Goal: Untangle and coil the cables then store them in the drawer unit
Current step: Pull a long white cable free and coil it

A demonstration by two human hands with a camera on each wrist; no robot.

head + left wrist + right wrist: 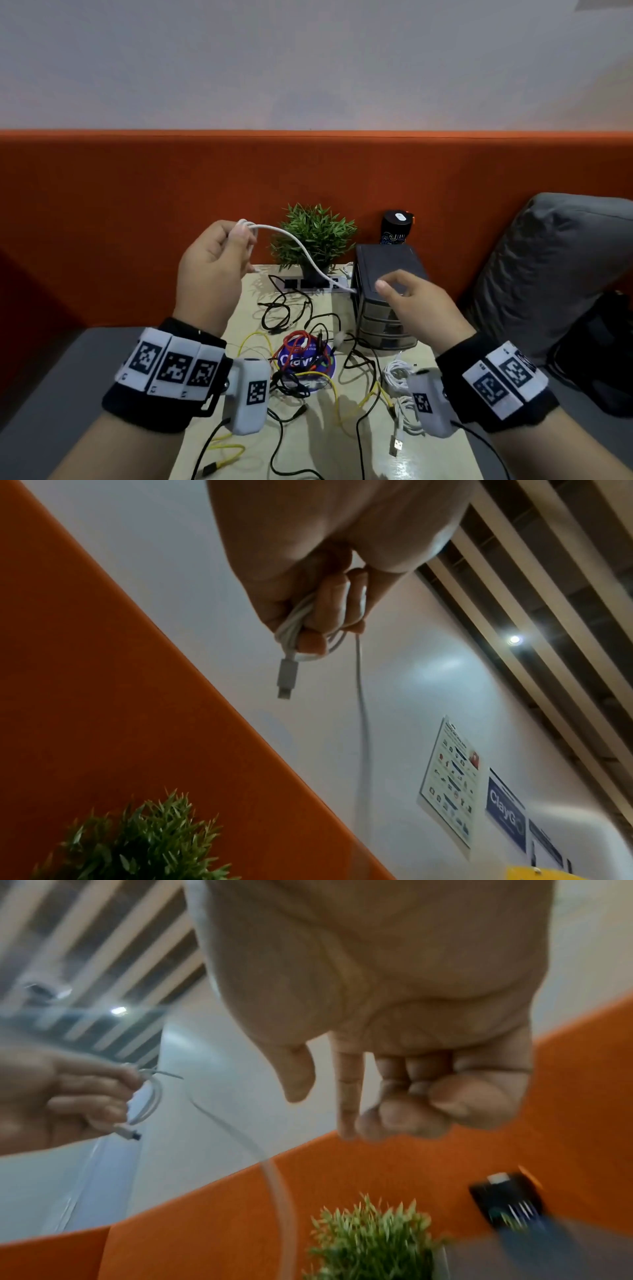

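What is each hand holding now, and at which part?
The left hand grips the white cable by its coiled loops near the connector end. The right hand holds nothing.

**Readable text and markers**

Blue rectangular wall poster (506,807): white lettering "ClayG", the last letter cut short by a coloured ring. Round blue sticker on the pale wooden tabletop (306,357): white letters "Clay" show, rest hidden under tangled cables; small white line above it too blurred to read. White laminated wall chart (450,781) beside the blue poster: rows of small icons, heading illegible. Black-and-white square fiducial markers on the white wristband tags (171,366) (503,377) and on the white wrist camera housings (257,393) (422,404); no readable characters. Black cylindrical cup (396,229): white and blue print, unreadable.
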